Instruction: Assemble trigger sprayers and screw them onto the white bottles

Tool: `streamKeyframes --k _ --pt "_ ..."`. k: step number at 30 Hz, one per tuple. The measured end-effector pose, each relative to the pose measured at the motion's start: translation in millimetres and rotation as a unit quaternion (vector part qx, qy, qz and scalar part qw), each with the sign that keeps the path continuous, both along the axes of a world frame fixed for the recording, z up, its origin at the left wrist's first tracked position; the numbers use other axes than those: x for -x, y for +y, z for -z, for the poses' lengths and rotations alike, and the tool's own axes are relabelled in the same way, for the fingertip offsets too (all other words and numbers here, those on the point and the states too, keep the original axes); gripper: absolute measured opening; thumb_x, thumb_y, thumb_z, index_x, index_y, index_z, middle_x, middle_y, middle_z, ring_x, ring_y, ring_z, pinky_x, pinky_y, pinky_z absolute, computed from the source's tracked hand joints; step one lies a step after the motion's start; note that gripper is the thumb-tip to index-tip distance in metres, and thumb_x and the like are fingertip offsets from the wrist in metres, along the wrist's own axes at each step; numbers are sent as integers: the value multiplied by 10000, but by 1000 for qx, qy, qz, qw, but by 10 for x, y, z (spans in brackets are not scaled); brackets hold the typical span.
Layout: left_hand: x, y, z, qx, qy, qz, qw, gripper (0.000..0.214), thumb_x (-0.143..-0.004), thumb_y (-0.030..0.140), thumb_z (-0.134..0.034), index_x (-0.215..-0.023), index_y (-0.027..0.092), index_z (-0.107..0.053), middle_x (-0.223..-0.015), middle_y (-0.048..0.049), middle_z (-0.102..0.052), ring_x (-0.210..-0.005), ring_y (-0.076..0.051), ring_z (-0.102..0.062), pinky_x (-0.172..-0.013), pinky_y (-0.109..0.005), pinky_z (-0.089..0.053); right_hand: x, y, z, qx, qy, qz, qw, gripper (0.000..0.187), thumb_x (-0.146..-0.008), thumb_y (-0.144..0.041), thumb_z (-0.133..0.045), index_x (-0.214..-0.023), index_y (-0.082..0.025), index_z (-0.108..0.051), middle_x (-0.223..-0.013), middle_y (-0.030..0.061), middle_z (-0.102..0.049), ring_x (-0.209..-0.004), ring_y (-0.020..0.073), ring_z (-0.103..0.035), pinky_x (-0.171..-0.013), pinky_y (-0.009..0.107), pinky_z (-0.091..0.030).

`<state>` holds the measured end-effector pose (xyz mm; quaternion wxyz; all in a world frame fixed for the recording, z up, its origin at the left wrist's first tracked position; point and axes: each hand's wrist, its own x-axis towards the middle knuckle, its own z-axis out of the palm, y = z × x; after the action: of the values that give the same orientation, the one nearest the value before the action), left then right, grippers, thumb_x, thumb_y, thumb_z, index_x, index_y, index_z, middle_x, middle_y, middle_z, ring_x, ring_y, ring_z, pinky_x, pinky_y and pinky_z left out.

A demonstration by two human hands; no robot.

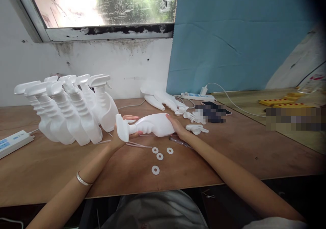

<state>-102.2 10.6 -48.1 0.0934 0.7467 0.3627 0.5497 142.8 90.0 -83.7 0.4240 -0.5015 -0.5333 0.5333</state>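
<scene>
We have one white spray bottle (159,123) in work, lying on its side over the desk (229,161), sprayer head (122,128) to the left, base to the right. Can't tell if it touches the desk. Body: smooth, white, slight sheen, rippled finger grooves behind the neck, widening towards the base. Sprayer head is white too, fitted at the neck via a ribbed collar (132,129). Our left hand (117,138): grip closed around the sprayer/neck end. Our right hand (178,128): grip holding the base end. Four white washers (155,170) sit nearby.
</scene>
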Motion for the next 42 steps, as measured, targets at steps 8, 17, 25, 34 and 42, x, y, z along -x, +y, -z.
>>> streamKeyframes --k 8,17,25,34,42 --pt "-88 -28 53 134 -108 69 983 697 -680 282 -657 -1276 230 -300 -1174 -114 -533 -1049 -230 -527 -860 -408 -462 0 -2 -30 8 40 12 999 527 -694 -634 -477 -915 -171 -594 -575 38 -600 -454 163 -530 -296 241 -350" --pt "-99 41 137 250 15 127 960 431 -744 339 -592 -1145 207 -507 -1162 -102 -562 -1021 -224 -555 -889 -416 -436 35 -3 -22 11 143 -3 990 482 -777 -596 -385 -1032 -211 -521 -721 45 -649 -577 177 -591 -382 261 -448" --pt "-131 29 160 277 36 125 952 377 -756 365 -568 -1100 212 -544 -1145 -86 -575 -983 -221 -575 -871 -411 -450 67 -57 -22 -24 150 -37 988 478 -780 -585 -401 -1066 -222 -523 -828 59 -655 -666 179 -611 -429 255 -478" --pt "-135 -60 155 301 -75 12 951 353 -678 395 -643 -970 202 -601 -941 -53 -656 -1007 -240 -559 -900 -404 -435 75 -73 13 -8 118 -128 985 421 -779 -519 -481 -1019 -183 -566 -955 71 -646 -845 184 -602 -695 296 -513" --pt "-163 -90 -73 135 -191 -61 970 391 -706 333 -609 -1045 144 -569 -906 -74 -661 -969 -212 -573 -902 -358 -426 94 -134 -28 -110 -1 -195 975 409 -747 -387 -582 -1100 -205 -489 -935 39 -614 -838 151 -579 -747 292 -473"
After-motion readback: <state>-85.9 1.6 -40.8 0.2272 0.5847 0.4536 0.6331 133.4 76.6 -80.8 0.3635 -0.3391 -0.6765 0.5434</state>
